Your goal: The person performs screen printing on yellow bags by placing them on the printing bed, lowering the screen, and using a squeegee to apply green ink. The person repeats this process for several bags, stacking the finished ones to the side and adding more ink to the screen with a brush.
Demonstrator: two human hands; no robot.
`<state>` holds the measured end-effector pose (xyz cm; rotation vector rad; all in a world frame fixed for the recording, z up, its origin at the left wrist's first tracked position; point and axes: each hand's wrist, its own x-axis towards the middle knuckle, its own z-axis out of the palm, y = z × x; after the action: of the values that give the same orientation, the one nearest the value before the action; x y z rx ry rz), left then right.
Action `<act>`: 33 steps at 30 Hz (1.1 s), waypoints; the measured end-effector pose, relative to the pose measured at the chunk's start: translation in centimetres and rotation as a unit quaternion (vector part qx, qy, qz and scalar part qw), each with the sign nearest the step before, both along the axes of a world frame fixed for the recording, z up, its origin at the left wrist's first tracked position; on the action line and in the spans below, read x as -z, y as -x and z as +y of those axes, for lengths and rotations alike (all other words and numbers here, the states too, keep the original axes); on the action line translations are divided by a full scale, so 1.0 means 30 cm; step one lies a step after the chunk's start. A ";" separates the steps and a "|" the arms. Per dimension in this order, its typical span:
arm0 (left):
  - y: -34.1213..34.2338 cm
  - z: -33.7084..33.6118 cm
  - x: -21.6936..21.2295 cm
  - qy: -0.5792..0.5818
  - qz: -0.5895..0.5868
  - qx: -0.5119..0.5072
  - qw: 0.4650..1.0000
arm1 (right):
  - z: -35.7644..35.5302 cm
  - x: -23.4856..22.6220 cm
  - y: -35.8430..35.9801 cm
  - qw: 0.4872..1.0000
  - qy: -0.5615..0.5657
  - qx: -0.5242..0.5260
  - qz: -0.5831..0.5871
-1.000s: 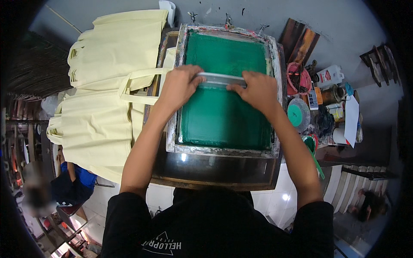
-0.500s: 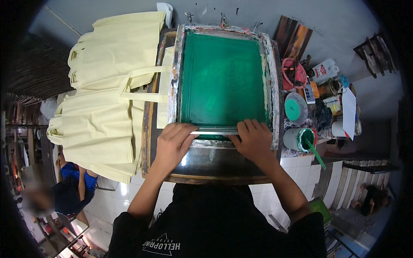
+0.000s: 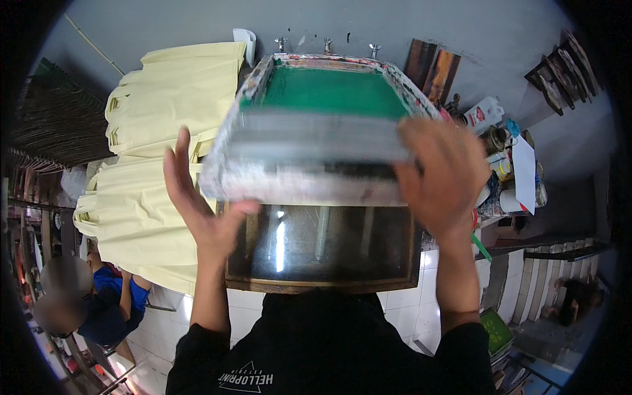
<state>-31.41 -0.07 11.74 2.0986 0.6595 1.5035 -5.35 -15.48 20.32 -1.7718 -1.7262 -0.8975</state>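
Note:
A screen-printing frame [image 3: 296,187] with a green mesh [image 3: 332,91] is tilted, its near edge raised off the dark glossy board [image 3: 316,243]. Across the near end of the mesh lies a squeegee [image 3: 309,135], smeared by motion. My left hand [image 3: 201,201] is open beside the frame's near left corner, fingers spread and thumb pointing toward the frame. At the near right corner is my right hand [image 3: 444,171], thumb and fingers around the frame's side and the squeegee's end. It is too blurred to show which of them it grips.
Stacked cream fabric bags [image 3: 145,217] lie on the left. Wing-nut clamps [image 3: 327,45] stand behind the frame. To the right are a white jug [image 3: 484,113], a white sheet [image 3: 523,174], assorted containers and a green stick [image 3: 481,246]. A seated person [image 3: 115,289] is at far left.
The near edge of the frame has come up toward me, tilting the screen. My left hand has let go of the squeegee and opened at the left; my right hand has moved right and up.

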 end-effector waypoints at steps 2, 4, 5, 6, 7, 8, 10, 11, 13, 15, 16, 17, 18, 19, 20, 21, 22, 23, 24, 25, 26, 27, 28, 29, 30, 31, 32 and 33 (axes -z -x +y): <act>-0.023 0.074 0.010 0.148 0.028 0.028 0.988 | 0.088 -0.115 -0.065 0.999 -0.036 -0.013 -0.003; -0.018 0.160 0.045 0.233 0.272 -0.047 0.933 | 0.152 -0.211 -0.107 0.998 -0.048 0.022 -0.020; 0.020 0.204 0.127 0.192 0.348 -0.081 0.914 | 0.185 -0.302 -0.082 0.997 0.025 0.045 0.060; 0.069 0.252 0.244 0.151 0.422 -0.115 0.886 | 0.216 -0.418 -0.035 0.983 0.099 0.064 0.138; 0.051 0.273 0.301 0.107 0.487 -0.129 0.857 | 0.215 -0.466 -0.045 0.979 0.111 0.083 0.149; 0.012 0.269 0.297 0.112 0.516 -0.132 0.839 | 0.226 -0.486 -0.067 0.973 0.124 0.098 0.166; -0.034 0.247 0.265 0.125 0.572 -0.151 0.797 | 0.281 -0.447 -0.147 0.994 0.023 0.076 0.080; -0.024 0.257 0.265 0.138 0.572 -0.128 0.799 | 0.318 -0.423 -0.178 0.997 -0.029 0.059 0.040; -0.015 0.283 0.239 0.162 0.565 -0.083 0.804 | 0.360 -0.444 -0.207 0.997 -0.064 0.046 0.020; -0.021 0.318 0.212 0.233 0.518 -0.031 0.822 | 0.384 -0.500 -0.229 0.996 -0.029 0.057 0.064; -0.022 0.331 0.201 0.266 0.492 -0.003 0.829 | 0.388 -0.518 -0.232 0.996 -0.021 0.054 0.070; 0.003 0.323 0.203 0.235 0.379 -0.018 0.895 | 0.391 -0.533 -0.233 0.996 -0.013 0.050 0.077; 0.019 0.335 0.168 0.292 0.312 -0.007 0.904 | 0.405 -0.535 -0.244 0.996 -0.012 0.045 0.077; 0.036 0.330 0.104 0.310 0.284 -0.007 0.907 | 0.417 -0.530 -0.265 0.996 -0.009 0.043 0.077; 0.060 0.327 0.032 0.327 0.254 -0.009 0.910 | 0.440 -0.528 -0.297 0.997 -0.017 0.039 0.069; 0.123 0.359 -0.007 0.318 0.249 -0.009 0.915 | 0.458 -0.531 -0.309 0.997 -0.028 0.031 0.062; 0.207 0.405 -0.040 0.311 0.244 -0.009 0.919 | 0.467 -0.534 -0.318 0.997 -0.030 0.036 0.063; 0.296 0.442 -0.081 0.312 0.271 -0.043 0.909 | 0.478 -0.534 -0.321 0.996 -0.033 0.041 0.065; 0.393 0.481 -0.118 0.312 0.298 -0.077 0.899 | 0.483 -0.540 -0.320 0.996 -0.038 0.046 0.067; 0.509 0.538 -0.128 0.313 0.313 -0.091 0.892 | 0.481 -0.547 -0.319 0.995 -0.025 0.054 0.080; 0.660 0.587 -0.159 0.312 0.328 -0.114 0.884 | 0.481 -0.559 -0.300 0.994 -0.014 0.055 0.097; 0.798 0.636 -0.196 0.324 0.351 -0.175 0.861 | 0.481 -0.569 -0.292 0.992 -0.002 0.061 0.110; 0.899 0.672 -0.223 0.336 0.372 -0.231 0.834 | 0.483 -0.572 -0.297 0.993 -0.008 0.051 0.106; 0.959 0.676 -0.221 0.191 0.466 -0.397 0.767 | 0.490 -0.564 -0.306 0.994 -0.013 0.041 0.103; 1.008 0.683 -0.209 0.035 0.531 -0.537 0.655 | 0.494 -0.565 -0.306 0.994 -0.018 0.033 0.099; 0.989 0.687 -0.167 -0.155 0.497 -0.646 0.559 | 0.498 -0.565 -0.297 0.994 -0.017 0.041 0.105; 0.974 0.706 -0.153 -0.057 0.469 -0.590 0.655 | 0.496 -0.565 -0.285 0.993 -0.015 0.049 0.110; 0.849 0.720 -0.142 0.045 0.430 -0.510 0.743 | 0.490 -0.558 -0.287 0.992 -0.009 0.068 0.108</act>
<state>-56.86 21.53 16.00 2.3787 2.4643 0.6664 3.25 -0.79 37.07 -1.9162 -1.4708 -0.7412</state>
